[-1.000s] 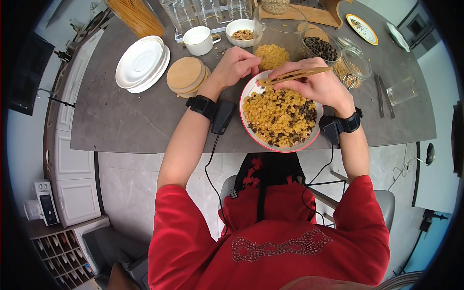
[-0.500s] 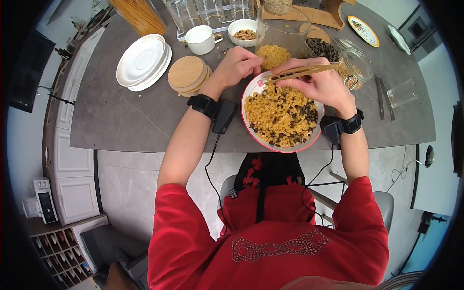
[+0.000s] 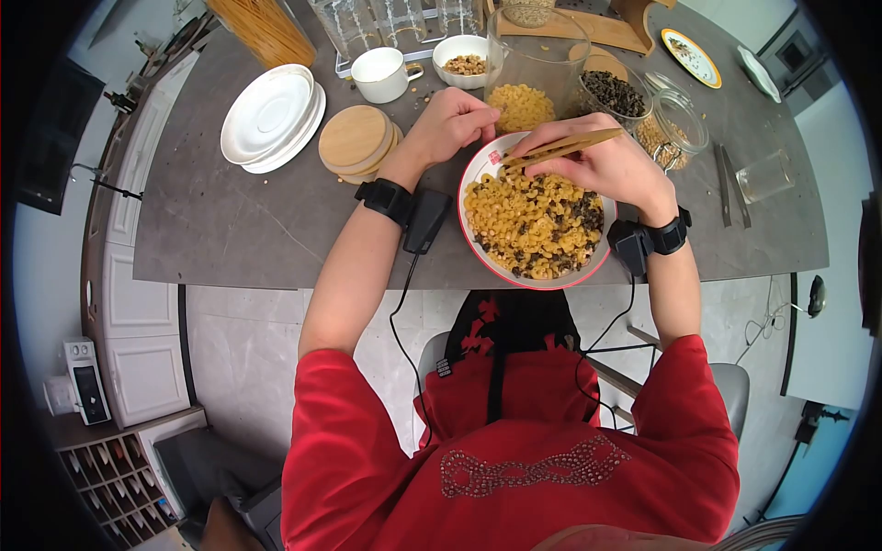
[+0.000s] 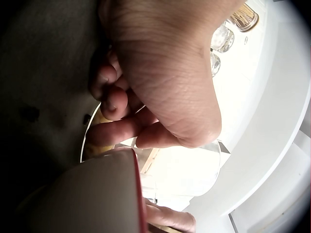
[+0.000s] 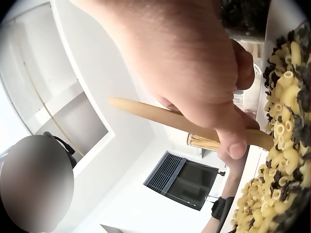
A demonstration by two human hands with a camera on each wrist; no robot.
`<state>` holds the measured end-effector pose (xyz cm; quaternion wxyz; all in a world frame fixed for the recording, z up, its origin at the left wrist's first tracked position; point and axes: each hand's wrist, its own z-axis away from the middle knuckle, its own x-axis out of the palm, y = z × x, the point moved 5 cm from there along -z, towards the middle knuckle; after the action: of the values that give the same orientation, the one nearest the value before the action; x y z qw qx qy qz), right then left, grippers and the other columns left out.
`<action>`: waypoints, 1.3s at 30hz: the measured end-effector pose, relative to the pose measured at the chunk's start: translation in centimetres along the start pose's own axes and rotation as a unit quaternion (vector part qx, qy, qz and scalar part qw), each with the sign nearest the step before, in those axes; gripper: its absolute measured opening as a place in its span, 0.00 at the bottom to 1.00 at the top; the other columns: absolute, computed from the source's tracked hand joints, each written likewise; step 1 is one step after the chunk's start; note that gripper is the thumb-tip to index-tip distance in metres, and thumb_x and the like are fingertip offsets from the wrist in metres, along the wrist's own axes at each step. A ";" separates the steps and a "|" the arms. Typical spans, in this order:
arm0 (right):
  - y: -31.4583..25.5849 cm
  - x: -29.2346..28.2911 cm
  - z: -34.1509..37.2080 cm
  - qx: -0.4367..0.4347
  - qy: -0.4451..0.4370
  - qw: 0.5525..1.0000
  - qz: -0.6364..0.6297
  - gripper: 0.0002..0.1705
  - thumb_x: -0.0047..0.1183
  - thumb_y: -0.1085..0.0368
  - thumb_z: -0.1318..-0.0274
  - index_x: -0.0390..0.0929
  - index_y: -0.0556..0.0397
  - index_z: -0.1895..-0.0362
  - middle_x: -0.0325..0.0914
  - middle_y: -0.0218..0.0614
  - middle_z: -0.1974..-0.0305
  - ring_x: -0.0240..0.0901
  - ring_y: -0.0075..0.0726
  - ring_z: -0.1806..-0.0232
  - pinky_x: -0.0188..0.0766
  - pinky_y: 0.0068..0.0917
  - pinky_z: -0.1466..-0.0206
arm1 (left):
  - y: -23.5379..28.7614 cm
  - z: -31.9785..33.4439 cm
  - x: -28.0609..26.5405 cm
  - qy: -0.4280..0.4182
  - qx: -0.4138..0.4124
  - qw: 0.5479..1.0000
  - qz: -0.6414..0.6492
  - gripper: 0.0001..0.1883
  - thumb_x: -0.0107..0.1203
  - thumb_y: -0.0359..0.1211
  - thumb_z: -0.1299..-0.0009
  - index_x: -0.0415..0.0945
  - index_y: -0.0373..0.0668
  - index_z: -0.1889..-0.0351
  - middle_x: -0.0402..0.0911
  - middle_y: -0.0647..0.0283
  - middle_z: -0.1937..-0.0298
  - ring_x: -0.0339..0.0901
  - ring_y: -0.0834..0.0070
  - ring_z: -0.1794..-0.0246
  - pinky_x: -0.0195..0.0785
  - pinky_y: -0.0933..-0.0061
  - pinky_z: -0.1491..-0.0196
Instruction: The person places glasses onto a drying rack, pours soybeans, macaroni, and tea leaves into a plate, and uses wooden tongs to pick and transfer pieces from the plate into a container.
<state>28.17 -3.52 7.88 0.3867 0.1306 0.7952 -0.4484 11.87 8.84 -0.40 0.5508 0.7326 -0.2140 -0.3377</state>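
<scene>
In the head view my right hand [image 3: 617, 165] holds wooden tongs [image 3: 574, 145] over the far part of a white bowl [image 3: 470, 241] with a red rim. Macaroni mixed with dark bits [image 3: 533, 225] fills the bowl. In the right wrist view, the thumb presses the tongs [image 5: 155, 114], and their lower end meets the macaroni [image 5: 279, 160]. My left hand [image 3: 450, 127] rests beside the bowl's far left rim, near a tall glass jar [image 3: 542, 55] with plain macaroni at its bottom. In the left wrist view its fingers [image 4: 116, 132] are loosely curled with nothing visible between them.
Left of the bowl lie round wooden coasters [image 3: 354, 140] and stacked white plates [image 3: 266, 119]. Behind stand a white cup [image 3: 381, 78] and a small bowl of nuts [image 3: 450, 55]. Glass containers of dark bits [image 3: 614, 92] and grains [image 3: 675, 138], metal tongs [image 3: 730, 188] and a glass [image 3: 763, 179] stand right.
My right hand has shifted slightly toward me, and the wooden tongs have tilted and dipped closer to the macaroni. The left hand has stayed nearly still.
</scene>
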 end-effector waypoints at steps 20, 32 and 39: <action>0.0 -0.5 0.2 0.014 -0.003 0.999 0.040 0.13 0.71 0.59 0.43 0.89 0.48 0.55 0.89 0.36 0.65 0.82 0.44 0.69 0.76 0.31 0.62 | -0.1 -0.1 0.0 -0.008 -0.011 1.000 0.015 0.20 0.58 0.39 0.26 0.84 0.34 0.77 0.73 0.70 0.85 0.64 0.85 0.84 0.54 0.76 0.77; -0.7 -0.7 0.1 -0.012 -0.007 0.997 0.081 0.12 0.69 0.58 0.41 0.90 0.47 0.56 0.89 0.34 0.63 0.84 0.45 0.66 0.78 0.33 0.60 | 0.0 0.0 0.0 -0.007 -0.004 1.000 0.010 0.22 0.54 0.39 0.23 0.83 0.33 0.76 0.69 0.71 0.85 0.61 0.86 0.83 0.51 0.78 0.77; -0.1 -0.9 0.4 0.005 0.011 0.998 0.059 0.11 0.68 0.59 0.40 0.90 0.47 0.55 0.89 0.34 0.63 0.82 0.43 0.68 0.77 0.32 0.61 | -0.1 0.1 0.0 -0.002 -0.008 1.000 0.002 0.22 0.54 0.39 0.23 0.82 0.33 0.76 0.69 0.71 0.85 0.62 0.86 0.83 0.51 0.78 0.76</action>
<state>28.93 -3.80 8.50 0.4030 0.1835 0.7883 -0.4272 11.77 8.76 -0.48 0.5566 0.7274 -0.2136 -0.3397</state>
